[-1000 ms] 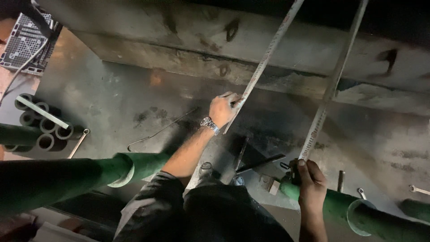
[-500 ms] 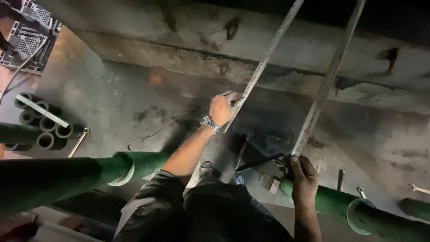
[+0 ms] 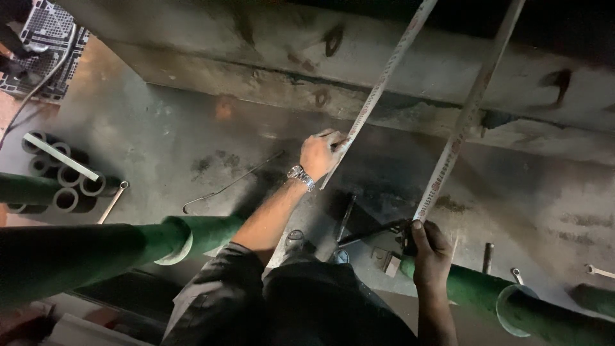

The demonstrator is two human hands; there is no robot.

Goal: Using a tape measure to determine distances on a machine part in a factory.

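Green pipe (image 3: 96,253), lg, below yr left wrist; 2nd green pipe (image 3: 512,307) under yr right fingers. Threaded rod (image 3: 384,80): yr left hand (image 3: 320,154) clenched round lower end. 2nd rod (image 3: 464,122): yr right hand (image 3: 430,253) gripping base w/ dark tool (image 3: 368,232). Wristwatch (image 3: 300,176) on left wrist.

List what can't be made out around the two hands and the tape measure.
Head view:
- Tape measure: both runs leave the top edge; markings too small.
- Right hand: fingers cover what it grips at the tape end.
- Left hand: fingertips hidden behind the knuckles.
- Green pipe: cut off by the right edge, dim.
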